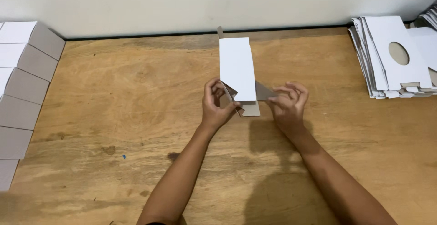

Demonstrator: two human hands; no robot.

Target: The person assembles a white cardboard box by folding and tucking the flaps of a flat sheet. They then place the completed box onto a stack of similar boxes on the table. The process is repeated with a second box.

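A white cardboard carton [236,68] lies lengthwise on the wooden table [127,111], its near end open with grey flaps spread out. My left hand [216,104] pinches the left side flap at that end. My right hand [287,103] holds the right side flap [263,91] with its fingertips. A grey bottom flap [251,109] sticks out toward me between both hands. The far end of the carton shows a small grey tab.
A row of folded white-and-grey cartons [20,84] lines the left edge of the table. A stack of flat white carton blanks [393,56] with an oval cut-out sits at the far right. A pale wall runs behind the table.
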